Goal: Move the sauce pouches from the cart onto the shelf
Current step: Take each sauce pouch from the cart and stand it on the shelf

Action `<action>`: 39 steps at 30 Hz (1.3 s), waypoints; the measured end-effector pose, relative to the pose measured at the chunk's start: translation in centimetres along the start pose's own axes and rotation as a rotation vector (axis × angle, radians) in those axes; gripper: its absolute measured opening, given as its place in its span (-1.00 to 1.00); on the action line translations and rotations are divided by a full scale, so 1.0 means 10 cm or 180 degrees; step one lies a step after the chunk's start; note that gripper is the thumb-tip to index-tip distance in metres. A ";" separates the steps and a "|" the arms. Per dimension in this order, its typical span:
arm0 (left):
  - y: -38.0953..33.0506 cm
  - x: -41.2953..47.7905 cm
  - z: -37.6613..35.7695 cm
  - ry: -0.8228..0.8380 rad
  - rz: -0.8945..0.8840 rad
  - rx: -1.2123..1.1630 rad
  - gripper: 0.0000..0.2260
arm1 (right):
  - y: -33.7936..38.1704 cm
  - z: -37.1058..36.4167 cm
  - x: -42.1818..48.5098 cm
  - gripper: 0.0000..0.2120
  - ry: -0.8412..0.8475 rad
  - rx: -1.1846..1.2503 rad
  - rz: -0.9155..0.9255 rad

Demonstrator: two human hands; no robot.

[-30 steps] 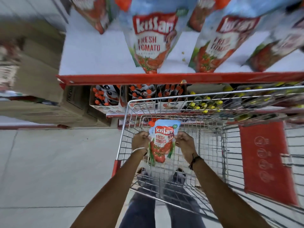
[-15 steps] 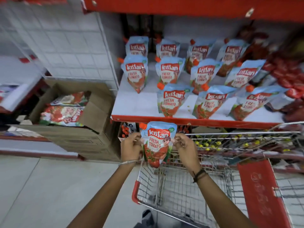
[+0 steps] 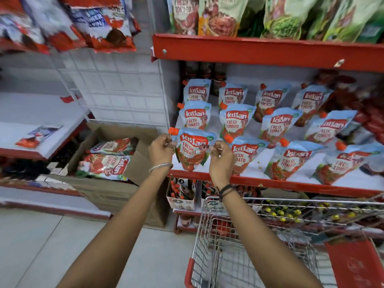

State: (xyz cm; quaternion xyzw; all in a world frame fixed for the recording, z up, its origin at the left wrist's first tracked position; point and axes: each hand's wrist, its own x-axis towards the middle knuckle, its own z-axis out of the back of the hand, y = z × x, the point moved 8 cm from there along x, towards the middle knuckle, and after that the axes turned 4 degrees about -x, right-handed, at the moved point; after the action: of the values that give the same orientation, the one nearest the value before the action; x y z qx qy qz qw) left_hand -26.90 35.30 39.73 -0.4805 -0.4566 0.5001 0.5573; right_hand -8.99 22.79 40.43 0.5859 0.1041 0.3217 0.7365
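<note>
I hold one blue-and-red tomato sauce pouch (image 3: pixel 192 150) with an orange cap upright by its two top corners. My left hand (image 3: pixel 161 150) pinches the left corner and my right hand (image 3: pixel 221 157) pinches the right one. The pouch stands at the front left of the white shelf (image 3: pixel 255 169), its bottom just above the shelf's red front lip. Several identical pouches (image 3: pixel 236 119) stand in rows on the shelf behind and to the right. The wire cart (image 3: pixel 228 235) is below my right arm; I see no pouch in its visible part.
An open cardboard box (image 3: pixel 124 163) with larger sauce packs lies on the floor to the left of the shelf. A red shelf (image 3: pixel 259 50) with green packs is overhead. Snack bags (image 3: pixel 99 21) hang at the upper left. Small bottles fill the shelf below.
Both hands lifted the pouch out of the cart, up and forward to the shelf's front left. My view rose from the cart to the shelf.
</note>
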 end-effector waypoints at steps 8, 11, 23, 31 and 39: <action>0.32 0.27 -0.16 0.0196 0.0397 -0.0292 -0.63 | -0.13 -0.22 0.10 -0.83 -0.0332 -0.0111 -0.0190; 0.48 0.27 -0.17 0.0245 0.0344 -0.0126 -0.76 | -0.23 -0.29 0.11 -0.81 -0.0247 -0.0219 -0.0168; 0.46 0.24 -0.25 0.0239 -0.0146 0.0374 -0.91 | -0.45 -0.32 0.10 -0.83 -0.0194 -0.0586 -0.0334; 0.33 0.11 -0.28 0.0136 -0.0250 0.0580 -0.88 | -0.56 -0.37 0.14 -0.75 0.0196 0.0115 -0.0921; 0.06 -0.24 -0.19 -0.0502 -0.0297 0.0100 -0.57 | -0.63 -0.42 -0.10 -0.42 0.1342 0.0690 -0.1366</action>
State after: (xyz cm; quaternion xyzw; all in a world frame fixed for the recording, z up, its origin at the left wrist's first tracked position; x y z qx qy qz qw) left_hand -25.32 32.82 38.87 -0.4090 -0.5131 0.5170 0.5497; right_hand -9.75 24.88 33.17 0.5460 0.4093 0.2604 0.6830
